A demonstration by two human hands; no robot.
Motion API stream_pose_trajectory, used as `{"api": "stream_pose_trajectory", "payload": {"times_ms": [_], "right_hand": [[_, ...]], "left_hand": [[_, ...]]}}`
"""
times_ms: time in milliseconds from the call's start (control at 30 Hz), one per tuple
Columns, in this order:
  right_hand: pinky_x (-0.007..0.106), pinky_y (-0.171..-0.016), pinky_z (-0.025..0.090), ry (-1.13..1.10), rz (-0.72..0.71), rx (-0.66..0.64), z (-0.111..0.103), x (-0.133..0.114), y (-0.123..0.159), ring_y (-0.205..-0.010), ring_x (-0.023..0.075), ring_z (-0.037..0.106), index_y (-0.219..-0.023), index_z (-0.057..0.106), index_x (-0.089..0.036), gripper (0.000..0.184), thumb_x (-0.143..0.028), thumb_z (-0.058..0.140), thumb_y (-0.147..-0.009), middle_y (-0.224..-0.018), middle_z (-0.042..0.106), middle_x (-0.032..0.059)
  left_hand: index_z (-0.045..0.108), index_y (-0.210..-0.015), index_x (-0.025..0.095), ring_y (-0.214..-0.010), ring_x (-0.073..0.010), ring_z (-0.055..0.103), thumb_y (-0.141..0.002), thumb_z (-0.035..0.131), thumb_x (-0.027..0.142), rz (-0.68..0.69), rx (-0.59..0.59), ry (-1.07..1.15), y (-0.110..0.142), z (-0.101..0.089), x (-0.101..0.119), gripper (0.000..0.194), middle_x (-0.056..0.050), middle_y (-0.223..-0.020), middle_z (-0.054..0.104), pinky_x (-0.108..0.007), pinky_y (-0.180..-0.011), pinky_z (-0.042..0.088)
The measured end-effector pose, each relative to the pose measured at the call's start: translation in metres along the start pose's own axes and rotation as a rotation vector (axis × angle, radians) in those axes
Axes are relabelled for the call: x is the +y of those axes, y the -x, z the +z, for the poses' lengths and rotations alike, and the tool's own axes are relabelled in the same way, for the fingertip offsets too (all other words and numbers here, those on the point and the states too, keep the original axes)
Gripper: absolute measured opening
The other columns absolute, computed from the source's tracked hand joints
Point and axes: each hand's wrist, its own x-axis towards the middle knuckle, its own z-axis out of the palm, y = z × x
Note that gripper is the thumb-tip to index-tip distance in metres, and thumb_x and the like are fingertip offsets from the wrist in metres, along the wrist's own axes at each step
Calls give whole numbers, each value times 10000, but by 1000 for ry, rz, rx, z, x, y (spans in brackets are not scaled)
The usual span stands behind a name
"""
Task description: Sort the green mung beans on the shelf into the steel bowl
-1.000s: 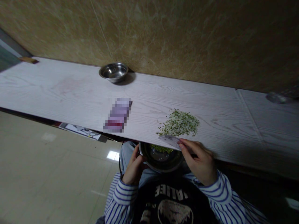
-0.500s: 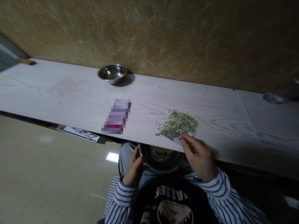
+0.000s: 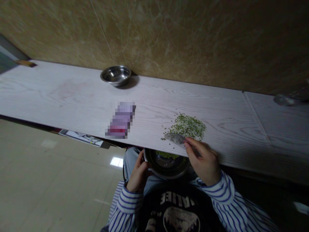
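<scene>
A: Where are the green beans?

B: Most lie in a loose patch, mixed with white grains (image 3: 190, 125), on the pale surface (image 3: 224, 109), near its front edge. More green beans are in the metal basin (image 3: 166, 176) over the person's lap.

A: Why is the basin held there?

B: Its mouth sits just below the edge, probably so that anything slipping over would land inside. The left hand (image 3: 138, 175) grips the rim at one side, thumb over it, which likely stops it tipping. Whether the basin touches the surface is hard to tell.

A: And the right hand (image 3: 204, 162)?

B: It pinches one end of a thin grey card (image 3: 175, 138) between thumb and fingers. The card lies low along the near side of the patch; holding it by the end leaves most of its length free against the beans.

A: The other things?

B: A small steel bowl (image 3: 116, 76) stands by the wall, and a pixelated oblong (image 3: 121, 120) lies left of the patch, both well apart from the card.
</scene>
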Motion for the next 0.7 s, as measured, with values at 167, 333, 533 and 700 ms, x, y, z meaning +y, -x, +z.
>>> {"api": "stream_pose_trajectory", "payload": {"times_ms": [167,333,533,700], "right_hand": [[334,-747,645,-17,-7,-34,0,-4,0,-762,210,774,-1025,755,-205,189,-135,626,-906,-898,813,66],[332,-740,642,-11,-4,-18,1,-4,-1,-763,215,774,-1018,760,-194,179,-140,639,-899,-897,813,75],[312,-749,635,-36,-25,-32,7,-5,-3,-762,205,774,-1013,757,-169,172,-122,640,-897,-903,814,77],[315,-763,635,-59,-21,-36,8,-5,-3,-779,205,774,-1027,755,-174,180,-120,643,-898,-912,815,74]], "left_hand": [[622,-1273,241,-734,-176,593,-605,716,183,-2,-7,2,1,-2,1,677,-43,-1014,682,-257,-540,484],[584,-1312,211,-770,-190,604,-613,716,176,-3,-12,10,1,-2,2,713,-44,-1010,681,-261,-549,500],[589,-1321,216,-774,-190,606,-627,696,171,3,-11,1,0,-3,1,704,-59,-1077,686,-265,-544,503],[615,-1285,231,-768,-185,610,-624,712,174,9,-10,17,0,-4,0,671,-50,-1048,695,-268,-573,506]]}}
